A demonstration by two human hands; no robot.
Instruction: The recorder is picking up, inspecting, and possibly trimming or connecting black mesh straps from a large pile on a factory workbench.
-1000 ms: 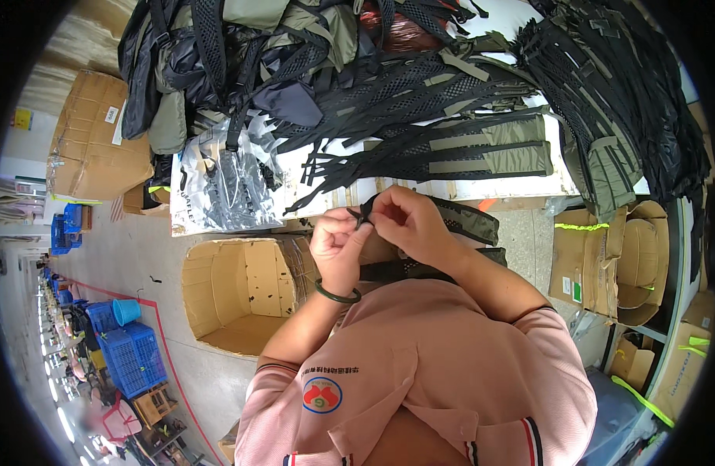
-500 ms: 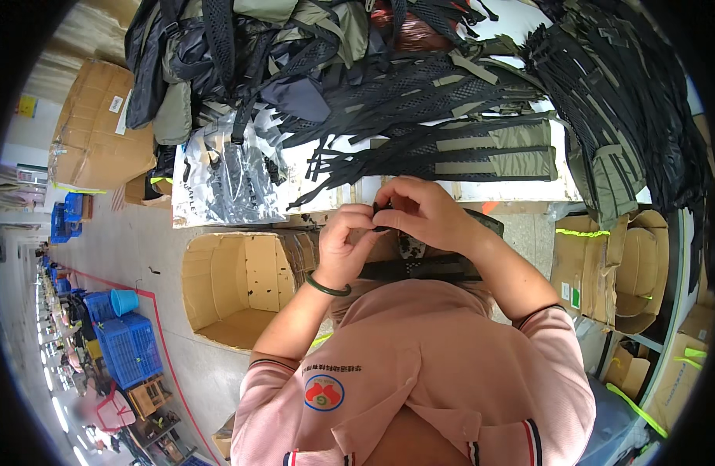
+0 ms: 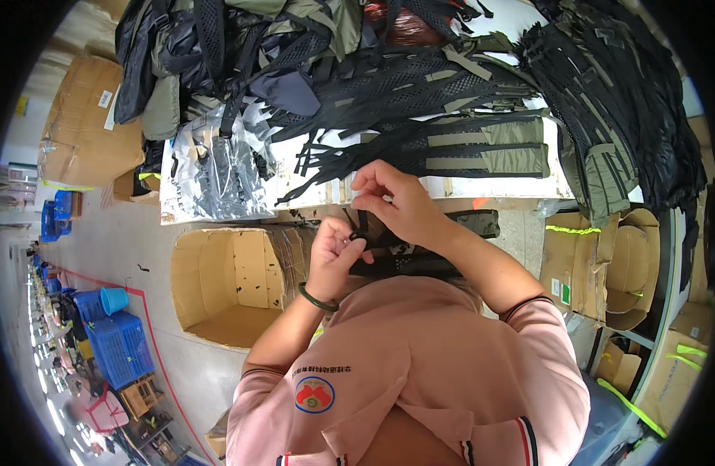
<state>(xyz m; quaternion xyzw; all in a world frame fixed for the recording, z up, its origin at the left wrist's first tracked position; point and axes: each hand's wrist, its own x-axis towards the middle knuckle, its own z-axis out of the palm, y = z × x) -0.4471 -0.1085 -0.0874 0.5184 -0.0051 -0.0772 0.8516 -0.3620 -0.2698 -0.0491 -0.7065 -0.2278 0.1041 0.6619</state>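
My left hand [image 3: 336, 252] is closed on a small black buckle [image 3: 358, 235], pinched between thumb and fingers in front of my body. A narrow black strap [image 3: 364, 220] rises from the buckle. Up and to the right of it, at the table's near edge, my right hand [image 3: 392, 200] has its thumb and curled fingers apart, with nothing visible between them. Across my lap lies a black mesh shoulder strap [image 3: 420, 262], partly hidden by my right forearm. On the table beyond my hands, olive-and-black mesh straps [image 3: 482, 149] lie in a row, their loose webbing ends pointing left.
Clear plastic bags [image 3: 217, 175] cover the table's left corner. Black and olive backpacks [image 3: 210, 46] are heaped behind them. More straps [image 3: 606, 116] hang over the right side. An open carton [image 3: 217, 283] stands at left, another carton [image 3: 633, 264] at right. Blue crates [image 3: 124, 346] sit farther left.
My hands were together at the small black piece. The right has come off it, up and to the left; the left has dropped slightly with the buckle. The whole view shifts a little left.
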